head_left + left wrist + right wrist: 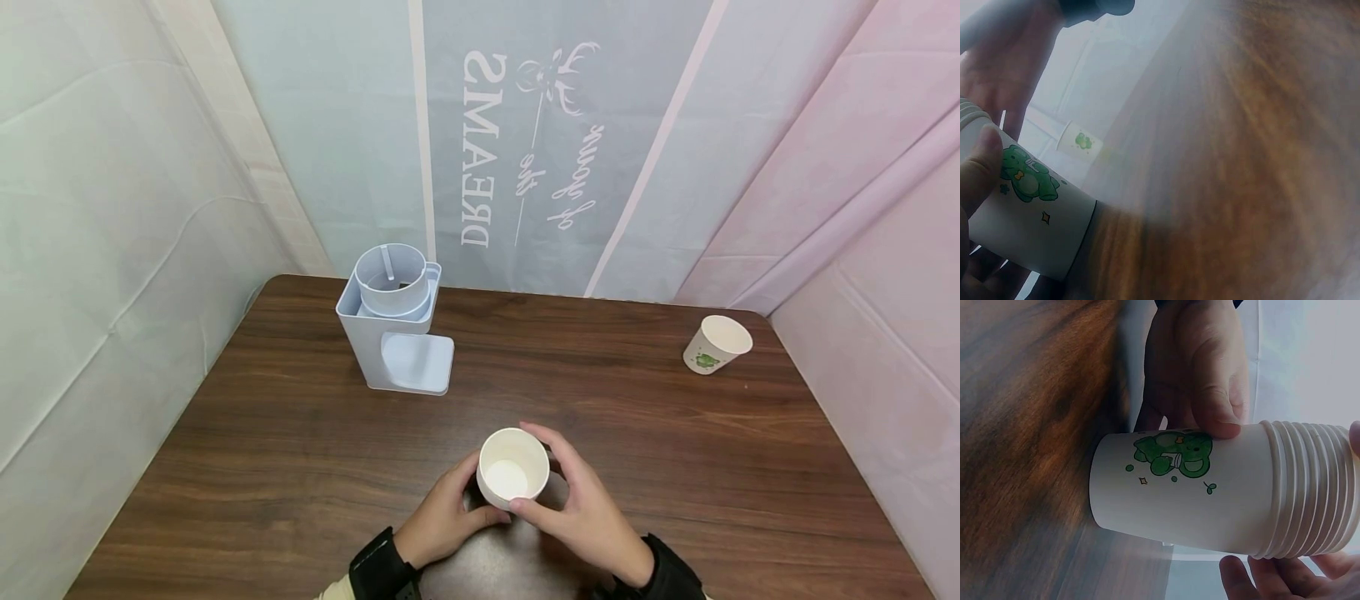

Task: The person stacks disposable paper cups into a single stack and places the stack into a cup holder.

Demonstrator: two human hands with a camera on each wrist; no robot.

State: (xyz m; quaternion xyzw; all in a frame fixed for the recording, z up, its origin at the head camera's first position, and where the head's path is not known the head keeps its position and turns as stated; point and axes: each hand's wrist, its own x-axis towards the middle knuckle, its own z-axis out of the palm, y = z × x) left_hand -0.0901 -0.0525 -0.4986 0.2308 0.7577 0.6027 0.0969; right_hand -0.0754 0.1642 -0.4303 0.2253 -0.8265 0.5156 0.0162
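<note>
A stack of white paper cups [513,475], printed with a green bear, stands upright between both hands at the front middle. In the right wrist view the nested rims [1304,487] show at the stack's top, and its base is right at the tabletop. My left hand [441,518] holds the stack low on its left side, thumb across the front wall. Higher up, near the rims, my right hand [588,512] grips it from the right with thumb and fingers spread around it. Some fingers of both hands are hidden behind the cups.
A light grey-blue holder [360,337] with a round ring on top and a flat foot stands at the back left. One single paper cup [708,350] is at the back right of the brown wooden table [262,467]. Curtains [360,133] hang behind and at both sides.
</note>
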